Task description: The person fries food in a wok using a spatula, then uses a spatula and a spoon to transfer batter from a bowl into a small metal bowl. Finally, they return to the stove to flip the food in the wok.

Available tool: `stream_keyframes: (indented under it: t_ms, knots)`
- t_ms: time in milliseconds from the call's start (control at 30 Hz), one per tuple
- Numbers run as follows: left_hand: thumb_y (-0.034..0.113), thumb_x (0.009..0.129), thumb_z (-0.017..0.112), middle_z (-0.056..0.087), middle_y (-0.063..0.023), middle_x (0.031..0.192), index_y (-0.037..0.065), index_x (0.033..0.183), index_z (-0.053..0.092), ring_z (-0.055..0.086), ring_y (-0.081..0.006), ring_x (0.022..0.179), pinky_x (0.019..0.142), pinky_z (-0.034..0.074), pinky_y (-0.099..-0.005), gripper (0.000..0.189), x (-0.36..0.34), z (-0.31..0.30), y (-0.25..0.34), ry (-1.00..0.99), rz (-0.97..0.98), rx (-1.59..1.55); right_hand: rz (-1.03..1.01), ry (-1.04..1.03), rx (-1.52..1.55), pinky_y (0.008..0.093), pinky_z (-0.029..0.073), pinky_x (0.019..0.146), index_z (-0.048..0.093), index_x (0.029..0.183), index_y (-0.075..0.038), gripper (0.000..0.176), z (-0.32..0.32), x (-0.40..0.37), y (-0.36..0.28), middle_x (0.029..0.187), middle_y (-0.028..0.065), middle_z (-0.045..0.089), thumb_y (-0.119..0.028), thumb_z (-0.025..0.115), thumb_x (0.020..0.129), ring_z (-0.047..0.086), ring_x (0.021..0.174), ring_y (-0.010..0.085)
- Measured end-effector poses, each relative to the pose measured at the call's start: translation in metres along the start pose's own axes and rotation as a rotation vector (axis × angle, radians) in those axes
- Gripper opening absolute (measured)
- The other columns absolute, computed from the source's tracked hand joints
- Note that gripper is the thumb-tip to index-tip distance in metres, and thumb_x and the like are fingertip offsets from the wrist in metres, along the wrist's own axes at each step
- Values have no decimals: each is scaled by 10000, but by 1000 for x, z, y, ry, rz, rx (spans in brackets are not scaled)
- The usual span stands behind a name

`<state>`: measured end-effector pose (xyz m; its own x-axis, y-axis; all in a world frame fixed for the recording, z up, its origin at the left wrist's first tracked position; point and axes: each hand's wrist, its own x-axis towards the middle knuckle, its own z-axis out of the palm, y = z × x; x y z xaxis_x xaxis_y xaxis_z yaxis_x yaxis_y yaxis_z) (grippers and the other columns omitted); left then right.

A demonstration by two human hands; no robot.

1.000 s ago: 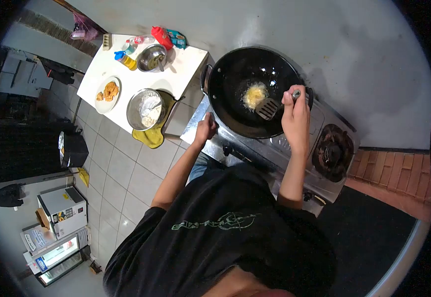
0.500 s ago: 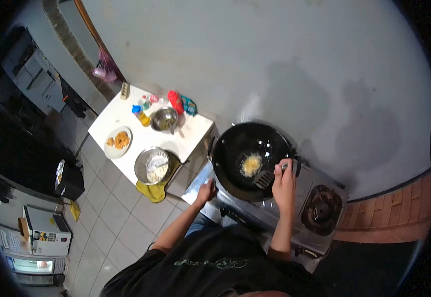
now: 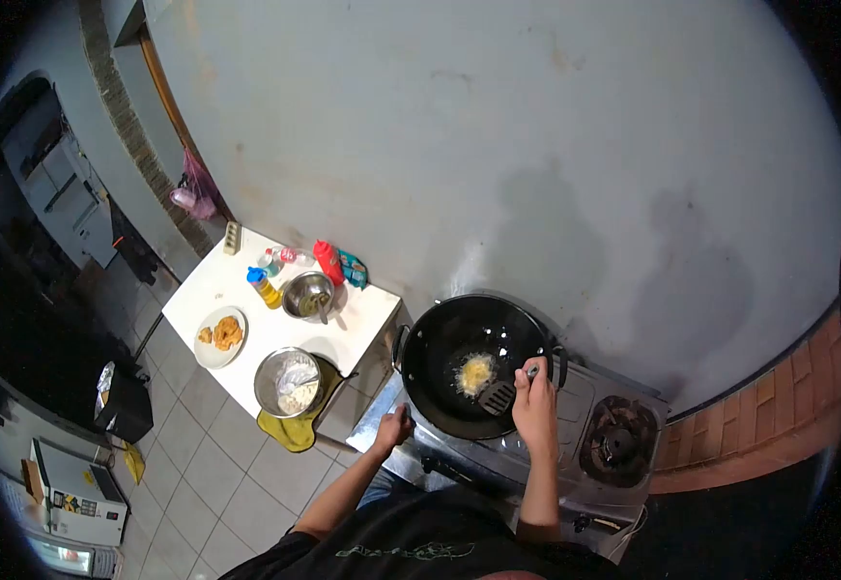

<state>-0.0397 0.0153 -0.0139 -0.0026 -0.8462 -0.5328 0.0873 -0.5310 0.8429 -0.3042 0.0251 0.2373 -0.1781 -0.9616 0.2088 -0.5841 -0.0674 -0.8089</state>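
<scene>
Metal, slotted spatula (image 3: 498, 396) juts from right hand (image 3: 534, 394).

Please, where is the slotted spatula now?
In the head view, the slotted spatula is in the right hand, its blade inside the black wok, beside the frying food.

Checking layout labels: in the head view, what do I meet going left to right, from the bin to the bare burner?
Black bin → plate of fried food → bowl of white mix → wok → bare burner.
</scene>
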Motion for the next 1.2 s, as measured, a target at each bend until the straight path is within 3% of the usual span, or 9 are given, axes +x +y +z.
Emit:
stream_keyframes:
  t_ms: [233, 333, 400, 533, 600, 1033, 1133, 1167, 1200]
  knots:
    - [486, 933, 361, 416, -22, 446, 104, 476, 413, 364, -130, 351, 354, 253, -284, 599, -5, 3, 6, 51, 55, 81, -4, 58, 5, 442, 407, 636, 423, 977, -27, 152, 2, -2, -2, 711, 191, 499, -173, 446, 942, 521, 701, 420]
    - [488, 932, 364, 431, -30, 454, 100, 483, 423, 377, -135, 357, 359, 258, -288, 596, 0, 0, 0, -41, -5, -4, 8, 45, 2, 442, 406, 635, 420, 979, -32, 157, 1, -3, -1, 715, 189, 500, -183, 446, 945, 524, 708, 415]
    - [490, 929, 368, 428, -31, 460, 102, 482, 412, 376, -139, 359, 363, 261, -292, 593, 5, 0, -5, 23, 27, 26, 40, -11, -29, 499, 409, 678, 408, 1020, -42, 187, -1, -4, -2, 821, 231, 566, -212, 440, 947, 539, 822, 470]
    - [492, 926, 372, 429, -34, 467, 100, 491, 413, 368, -141, 358, 366, 262, -294, 587, 1, 4, -4, 98, 124, 169, 28, -7, -3, 505, 404, 681, 410, 1016, -41, 181, -4, -6, -1, 828, 232, 566, -202, 447, 942, 537, 830, 471]
    - [490, 926, 377, 430, -30, 470, 101, 504, 427, 374, -140, 359, 366, 265, -288, 576, 1, 4, -2, 69, 49, 88, -19, 38, -29, 455, 407, 645, 405, 995, -43, 167, -3, -6, 0, 732, 193, 514, -199, 444, 948, 530, 727, 426]
    - [480, 936, 375, 376, 5, 442, 125, 506, 410, 325, -113, 330, 332, 215, -268, 558, -4, 4, 5, -36, -13, -28, 16, -7, -39, 442, 417, 661, 403, 994, -44, 163, -7, -2, 2, 734, 183, 527, -194, 447, 947, 543, 728, 412]
    - [469, 936, 383, 420, -9, 454, 105, 520, 456, 372, -122, 343, 337, 252, -273, 557, -2, 1, 3, -6, 9, -4, 39, -28, 9, 494, 409, 692, 410, 1027, -42, 201, -9, 0, 0, 842, 246, 555, -229, 430, 954, 531, 838, 470]
    - [469, 931, 391, 470, -29, 475, 88, 538, 496, 423, -136, 362, 355, 296, -283, 558, 5, 1, -11, 107, 311, 306, 55, -40, 9, 494, 409, 692, 410, 1027, -42, 201, -7, 0, 1, 842, 246, 555, -229, 430, 954, 531, 838, 470]
    - [484, 925, 386, 503, -57, 483, 66, 557, 525, 470, -162, 383, 383, 344, -313, 574, 21, -4, -26, 129, 352, 404, 6, -6, 1, 489, 410, 689, 411, 1025, -41, 201, -6, 1, 3, 831, 243, 552, -229, 429, 955, 529, 831, 469]
